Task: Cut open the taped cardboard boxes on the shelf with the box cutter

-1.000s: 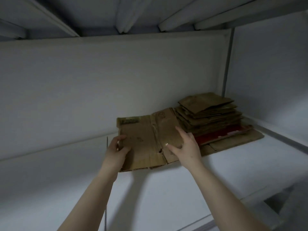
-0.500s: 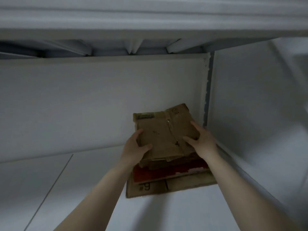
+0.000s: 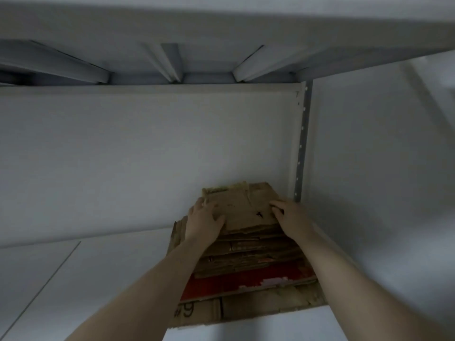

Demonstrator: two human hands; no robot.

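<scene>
The left hand (image 3: 204, 222) clasps the 9 o'clock edge and the right hand (image 3: 294, 221) the 3 o'clock edge of the flattened cardboard box (image 3: 243, 207) atop the stack (image 3: 253, 257) at 5 o'clock on the shelf (image 3: 98, 279); square it flush before releasing. No box cutter shows

Dim, grey picture, soft and a bit blurry all over. Straight lines bend near the edges. The stack of flat brown cardboard (image 3: 248, 252) looks dark.

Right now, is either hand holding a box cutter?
No, the left hand and right hand are both on the top flattened cardboard box of the stack.
</scene>
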